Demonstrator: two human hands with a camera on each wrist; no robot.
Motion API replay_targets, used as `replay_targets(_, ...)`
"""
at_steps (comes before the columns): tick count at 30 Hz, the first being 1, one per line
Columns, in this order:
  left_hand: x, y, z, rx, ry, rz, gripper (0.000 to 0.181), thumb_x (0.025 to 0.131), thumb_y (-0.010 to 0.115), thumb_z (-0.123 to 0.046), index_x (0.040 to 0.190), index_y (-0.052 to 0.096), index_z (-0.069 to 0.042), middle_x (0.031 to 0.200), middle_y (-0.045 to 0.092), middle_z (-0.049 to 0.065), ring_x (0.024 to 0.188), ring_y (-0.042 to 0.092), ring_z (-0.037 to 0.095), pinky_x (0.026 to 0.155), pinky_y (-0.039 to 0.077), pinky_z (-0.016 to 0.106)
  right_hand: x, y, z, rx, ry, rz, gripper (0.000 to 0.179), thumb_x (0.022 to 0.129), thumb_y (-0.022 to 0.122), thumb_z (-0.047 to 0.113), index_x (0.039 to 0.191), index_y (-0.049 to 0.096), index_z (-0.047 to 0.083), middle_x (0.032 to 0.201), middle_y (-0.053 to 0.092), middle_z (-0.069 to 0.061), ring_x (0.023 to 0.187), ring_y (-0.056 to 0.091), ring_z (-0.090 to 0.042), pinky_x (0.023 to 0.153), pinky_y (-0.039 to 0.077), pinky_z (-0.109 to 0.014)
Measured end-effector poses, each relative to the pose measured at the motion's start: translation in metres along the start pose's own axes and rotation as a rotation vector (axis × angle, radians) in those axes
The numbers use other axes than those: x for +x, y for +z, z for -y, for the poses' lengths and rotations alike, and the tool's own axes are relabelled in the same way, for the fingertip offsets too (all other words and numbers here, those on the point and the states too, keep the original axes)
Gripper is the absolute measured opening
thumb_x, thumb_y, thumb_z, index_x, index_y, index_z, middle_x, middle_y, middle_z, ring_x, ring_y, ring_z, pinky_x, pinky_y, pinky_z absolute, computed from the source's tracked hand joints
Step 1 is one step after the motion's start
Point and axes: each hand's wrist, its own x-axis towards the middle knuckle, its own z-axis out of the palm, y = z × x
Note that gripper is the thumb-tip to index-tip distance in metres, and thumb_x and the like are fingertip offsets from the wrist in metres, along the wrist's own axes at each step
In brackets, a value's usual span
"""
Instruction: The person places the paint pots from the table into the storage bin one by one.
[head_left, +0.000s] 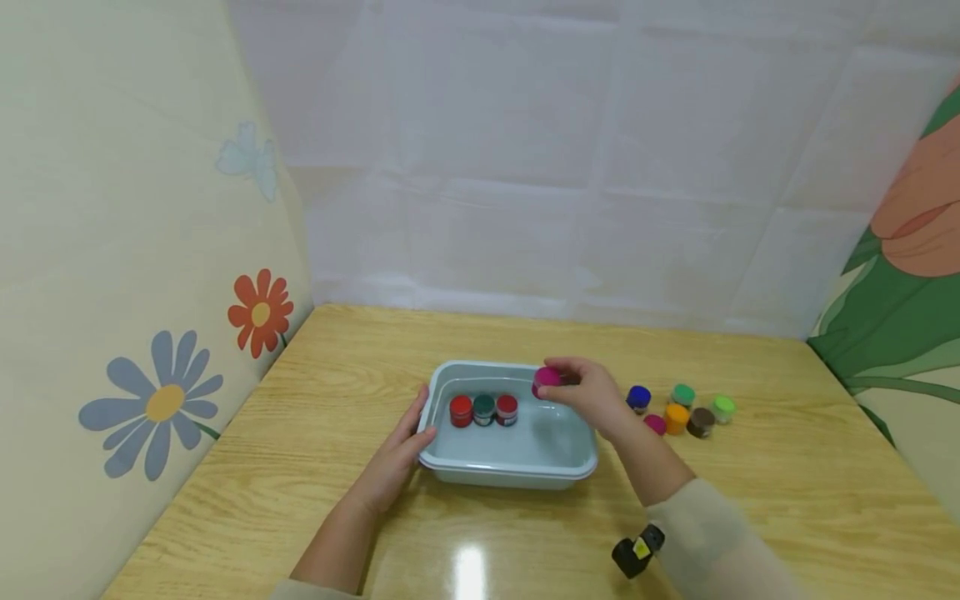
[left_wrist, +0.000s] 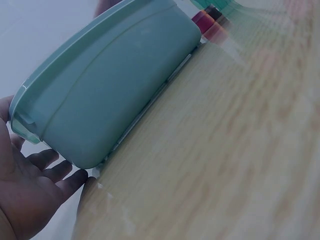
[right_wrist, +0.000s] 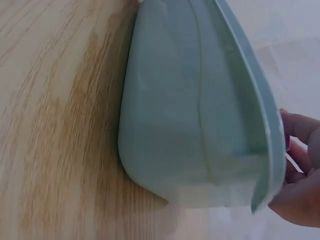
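A light blue plastic basin (head_left: 480,450) stands on the table. My left hand (head_left: 393,462) holds its left end, thumb at the rim and fingers along the outer wall, as the left wrist view (left_wrist: 30,185) shows. My right hand (head_left: 588,396) pinches a small paint jar with a magenta lid (head_left: 547,379) over the basin's far right corner. In the right wrist view the basin's wall (right_wrist: 165,110) hides most of that jar. Inside the basin, a red jar (head_left: 461,411), a dark green jar (head_left: 484,409) and a dark red jar (head_left: 507,410) stand in a row.
Right of the basin stand several more jars: blue (head_left: 638,398), green (head_left: 682,395), orange (head_left: 677,419), brown (head_left: 702,422), light green (head_left: 723,408) and magenta (head_left: 656,424), the last partly behind my right forearm. A white cloth (head_left: 480,167) hangs behind the wooden table (head_left: 787,483).
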Motion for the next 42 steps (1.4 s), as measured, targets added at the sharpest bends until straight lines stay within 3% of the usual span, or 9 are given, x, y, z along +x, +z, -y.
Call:
replay_targets(14, 0.000, 0.000, -0.001, 0.006, -0.012, -0.001, 0.065, 0.102, 0.043, -0.027, 0.159, 0.011, -0.028, 0.167, 0.000, -0.001, 0.154, -0.007, 0.031, 0.120, 0.003, 0.060, 0.009, 0.026, 0.006, -0.048, 0.028, -0.015, 0.049, 0.084, 0.075, 0.009, 0.130, 0.061, 0.005, 0.122, 0.065, -0.016, 0.113, 0.060, -0.028, 0.098, 0.050, -0.041)
replay_targets(28, 0.000, 0.000, 0.000, -0.003, -0.015, 0.002, 0.065, 0.102, 0.044, -0.027, 0.158, 0.011, -0.030, 0.167, 0.000, -0.002, 0.154, -0.007, 0.030, 0.120, 0.004, 0.059, 0.016, 0.036, 0.004, -0.185, 0.071, 0.006, 0.045, 0.083, 0.075, 0.008, 0.127, 0.064, 0.007, 0.121, 0.066, -0.014, 0.110, 0.059, -0.026, 0.100, 0.048, -0.041)
replay_targets(38, -0.002, 0.000, -0.003, 0.006, -0.031, -0.005, 0.065, 0.102, 0.044, -0.030, 0.158, 0.012, -0.031, 0.167, 0.001, -0.004, 0.154, -0.007, 0.030, 0.120, 0.004, 0.059, 0.020, 0.040, 0.002, -0.247, 0.102, 0.027, 0.047, 0.082, 0.075, 0.005, 0.127, 0.063, 0.006, 0.126, 0.064, -0.014, 0.118, 0.058, -0.028, 0.105, 0.045, -0.043)
replay_targets(42, -0.001, 0.001, -0.002, 0.005, -0.003, 0.004, 0.065, 0.103, 0.043, -0.027, 0.159, 0.010, -0.028, 0.167, 0.000, 0.000, 0.154, -0.006, 0.031, 0.121, 0.006, 0.057, 0.020, 0.041, 0.002, -0.263, 0.126, 0.035, 0.046, 0.082, 0.074, 0.004, 0.127, 0.063, 0.006, 0.128, 0.063, -0.014, 0.119, 0.057, -0.029, 0.105, 0.045, -0.044)
